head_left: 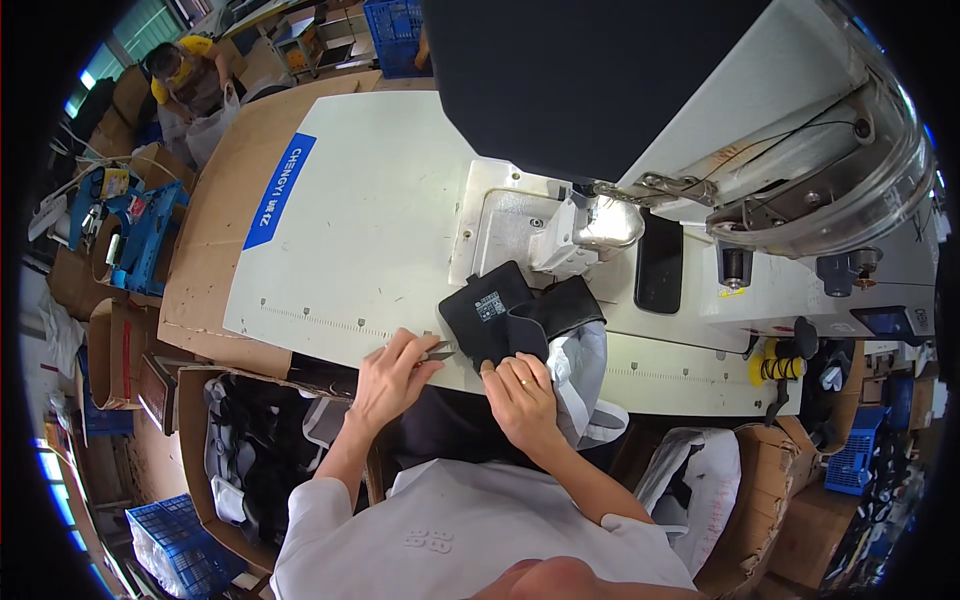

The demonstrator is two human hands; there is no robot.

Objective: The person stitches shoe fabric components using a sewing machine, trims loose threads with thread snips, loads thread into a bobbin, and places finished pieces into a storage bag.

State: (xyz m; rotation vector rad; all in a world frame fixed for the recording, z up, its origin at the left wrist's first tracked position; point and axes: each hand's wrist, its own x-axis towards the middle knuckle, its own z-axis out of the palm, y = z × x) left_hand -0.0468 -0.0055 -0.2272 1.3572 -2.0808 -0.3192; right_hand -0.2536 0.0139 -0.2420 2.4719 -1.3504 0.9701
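Observation:
My left hand (388, 378) is closed around a pair of small metal thread snips (438, 353), whose tips point at the edge of a black fabric piece. My right hand (522, 400) pinches the near edge of that black fabric piece (478, 300), which lies on the pale sewing table with a white printed patch on top. From the same work a light grey and white fabric part (580, 370) hangs over the table's front edge, beside my right hand. Just beyond the fabric stands the sewing machine's metal arm end (590, 235).
A black phone (658, 265) lies right of the needle area, under the big machine head (800, 170). Yellow thread (778, 368) sits at the table's right end. Cardboard boxes of fabric pieces (250, 450) flank my lap. Another person (195, 85) works at far left.

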